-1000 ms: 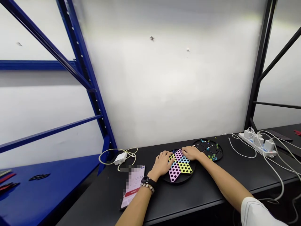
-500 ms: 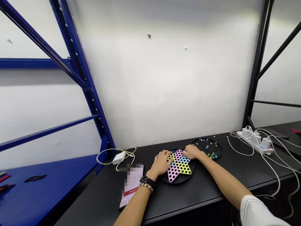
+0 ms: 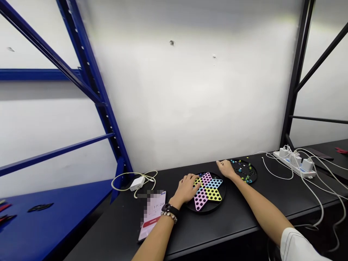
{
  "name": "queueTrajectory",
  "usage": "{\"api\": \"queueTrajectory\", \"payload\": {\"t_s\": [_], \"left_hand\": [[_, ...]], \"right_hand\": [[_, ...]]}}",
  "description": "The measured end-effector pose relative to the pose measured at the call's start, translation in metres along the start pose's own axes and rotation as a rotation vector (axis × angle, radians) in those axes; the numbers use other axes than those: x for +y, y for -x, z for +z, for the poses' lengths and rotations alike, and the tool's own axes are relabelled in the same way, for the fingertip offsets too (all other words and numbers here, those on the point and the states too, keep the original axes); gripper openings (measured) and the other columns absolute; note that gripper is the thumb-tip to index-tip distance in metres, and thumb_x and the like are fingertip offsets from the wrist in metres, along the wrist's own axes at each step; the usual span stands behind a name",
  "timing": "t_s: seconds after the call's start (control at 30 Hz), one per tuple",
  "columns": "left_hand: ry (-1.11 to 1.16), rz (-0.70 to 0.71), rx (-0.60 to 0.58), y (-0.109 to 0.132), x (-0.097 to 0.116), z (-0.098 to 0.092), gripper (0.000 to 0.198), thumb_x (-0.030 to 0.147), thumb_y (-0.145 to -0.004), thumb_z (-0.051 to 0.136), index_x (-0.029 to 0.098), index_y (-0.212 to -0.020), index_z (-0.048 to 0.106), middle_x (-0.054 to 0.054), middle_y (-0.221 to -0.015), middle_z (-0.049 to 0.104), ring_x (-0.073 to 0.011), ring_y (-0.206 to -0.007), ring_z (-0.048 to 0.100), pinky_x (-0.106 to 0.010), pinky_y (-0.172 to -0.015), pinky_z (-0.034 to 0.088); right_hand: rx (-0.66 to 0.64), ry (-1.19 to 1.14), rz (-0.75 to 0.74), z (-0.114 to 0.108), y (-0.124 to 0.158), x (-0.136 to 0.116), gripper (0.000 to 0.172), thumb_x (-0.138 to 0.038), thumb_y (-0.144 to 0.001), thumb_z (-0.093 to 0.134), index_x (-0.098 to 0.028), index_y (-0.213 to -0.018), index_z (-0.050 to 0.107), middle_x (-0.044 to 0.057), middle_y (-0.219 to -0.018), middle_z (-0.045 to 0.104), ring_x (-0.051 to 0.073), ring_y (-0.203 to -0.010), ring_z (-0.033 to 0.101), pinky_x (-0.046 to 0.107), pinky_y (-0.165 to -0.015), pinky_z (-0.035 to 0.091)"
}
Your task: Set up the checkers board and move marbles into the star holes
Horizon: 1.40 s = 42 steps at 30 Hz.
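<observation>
A star-shaped board (image 3: 214, 194) with pink, yellow and blue sections full of black holes lies in a round black tray (image 3: 208, 211). My left hand (image 3: 187, 187) rests on the board's left side, fingers spread, a dark watch and bead bracelet on its wrist. Beyond the tray, my right hand (image 3: 226, 169) is near the left rim of a second round black tray (image 3: 255, 176), which holds small green, blue and white pieces. Its fingers look curled, and anything between them is too small to make out.
A phone (image 3: 153, 217) lies left of my left forearm. Behind it sits a white charger (image 3: 137, 183) with a looped cable. A white power strip (image 3: 295, 163) with plugs and cables is at the right. Blue rack posts (image 3: 102, 103) stand at the left, before the white wall.
My right hand has moved from the star board's upper right point back toward the wall, uncovering the blue section's tip. My left hand has stayed on the board.
</observation>
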<state>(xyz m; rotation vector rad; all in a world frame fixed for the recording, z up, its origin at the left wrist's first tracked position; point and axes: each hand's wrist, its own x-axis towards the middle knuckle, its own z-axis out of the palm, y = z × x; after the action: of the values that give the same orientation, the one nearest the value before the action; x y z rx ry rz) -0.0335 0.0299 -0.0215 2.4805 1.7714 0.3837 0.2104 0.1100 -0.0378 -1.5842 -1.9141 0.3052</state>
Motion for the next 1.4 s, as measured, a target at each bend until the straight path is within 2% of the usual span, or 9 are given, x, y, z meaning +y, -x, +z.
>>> {"api": "queueTrajectory", "payload": {"t_s": [0.1, 0.23, 0.4, 0.6, 0.77, 1.0, 1.1, 1.23, 1.4], "left_hand": [[0.001, -0.001, 0.000, 0.000, 0.000, 0.000, 0.042, 0.044, -0.095, 0.040, 0.027, -0.131, 0.054, -0.008, -0.132, 0.055, -0.0267, -0.122, 0.048, -0.044, -0.104, 0.038], [0.000, 0.001, 0.007, 0.000, -0.002, 0.001, 0.043, 0.044, -0.095, 0.038, 0.027, -0.131, 0.055, -0.007, -0.132, 0.055, -0.0264, -0.122, 0.049, -0.043, -0.104, 0.038], [0.005, 0.005, 0.014, -0.001, -0.003, 0.002, 0.043, 0.045, -0.096, 0.038, 0.027, -0.130, 0.055, -0.008, -0.132, 0.055, -0.0262, -0.122, 0.049, -0.044, -0.104, 0.037], [-0.006, 0.003, 0.019, -0.001, -0.002, 0.004, 0.041, 0.045, -0.095, 0.039, 0.028, -0.130, 0.055, -0.007, -0.132, 0.056, -0.0261, -0.122, 0.049, -0.042, -0.103, 0.038], [-0.007, 0.002, 0.005, -0.001, -0.002, 0.003, 0.042, 0.044, -0.096, 0.039, 0.027, -0.131, 0.054, -0.007, -0.132, 0.055, -0.0261, -0.123, 0.049, -0.042, -0.103, 0.038], [0.007, -0.002, -0.010, -0.001, -0.001, 0.000, 0.043, 0.045, -0.096, 0.038, 0.027, -0.132, 0.054, -0.008, -0.133, 0.055, -0.0264, -0.123, 0.048, -0.044, -0.105, 0.037], [0.005, -0.006, -0.009, -0.001, -0.002, 0.000, 0.043, 0.045, -0.095, 0.039, 0.027, -0.131, 0.055, -0.007, -0.133, 0.055, -0.0258, -0.123, 0.048, -0.042, -0.105, 0.037], [0.010, -0.003, -0.014, -0.001, -0.002, 0.000, 0.043, 0.044, -0.095, 0.039, 0.027, -0.131, 0.055, -0.007, -0.134, 0.055, -0.0261, -0.123, 0.049, -0.042, -0.105, 0.038], [0.033, -0.002, -0.034, -0.003, -0.003, -0.001, 0.044, 0.041, -0.095, 0.040, 0.027, -0.134, 0.055, -0.007, -0.138, 0.053, -0.0268, -0.126, 0.049, -0.043, -0.105, 0.040]], "right_hand": [[0.022, 0.081, 0.093, -0.015, 0.000, 0.017, 0.057, -0.046, -0.098, 0.029, -0.020, -0.056, 0.057, 0.003, -0.056, 0.053, 0.015, -0.052, 0.045, 0.026, -0.053, 0.027], [-0.069, 0.276, 0.111, -0.026, 0.004, 0.035, 0.046, -0.048, -0.093, 0.043, -0.020, -0.061, 0.061, 0.008, -0.071, 0.063, 0.021, -0.072, 0.058, 0.028, -0.065, 0.034], [0.012, 0.287, -0.010, -0.022, 0.008, 0.021, 0.032, -0.045, -0.094, 0.046, -0.021, -0.087, 0.067, 0.009, -0.103, 0.065, 0.025, -0.101, 0.056, 0.033, -0.082, 0.036], [-0.207, 0.215, -0.277, -0.004, 0.018, -0.016, 0.029, -0.042, -0.095, 0.049, -0.022, -0.085, 0.067, 0.004, -0.092, 0.066, 0.017, -0.086, 0.058, 0.028, -0.076, 0.035], [-0.256, 0.348, -0.258, 0.001, 0.020, -0.022, 0.045, -0.045, -0.098, 0.041, -0.020, -0.071, 0.066, 0.006, -0.087, 0.068, 0.022, -0.094, 0.057, 0.034, -0.085, 0.034], [-0.301, 0.276, -0.246, 0.005, 0.016, -0.017, 0.062, -0.056, -0.097, 0.038, -0.019, -0.054, 0.063, 0.007, -0.072, 0.065, 0.024, -0.091, 0.057, 0.038, -0.088, 0.035], [-0.236, 0.229, -0.202, 0.000, 0.013, -0.013, 0.058, -0.052, -0.098, 0.038, -0.019, -0.056, 0.061, 0.006, -0.073, 0.064, 0.021, -0.087, 0.057, 0.036, -0.086, 0.036], [-0.041, 0.269, -0.053, -0.017, 0.007, 0.007, 0.049, -0.046, -0.099, 0.039, -0.018, -0.065, 0.060, 0.008, -0.091, 0.064, 0.024, -0.096, 0.055, 0.041, -0.090, 0.034], [0.012, 0.258, 0.058, -0.031, 0.006, 0.032, 0.037, -0.043, -0.096, 0.043, -0.019, -0.079, 0.064, 0.010, -0.100, 0.063, 0.027, -0.105, 0.051, 0.046, -0.094, 0.032]]}}
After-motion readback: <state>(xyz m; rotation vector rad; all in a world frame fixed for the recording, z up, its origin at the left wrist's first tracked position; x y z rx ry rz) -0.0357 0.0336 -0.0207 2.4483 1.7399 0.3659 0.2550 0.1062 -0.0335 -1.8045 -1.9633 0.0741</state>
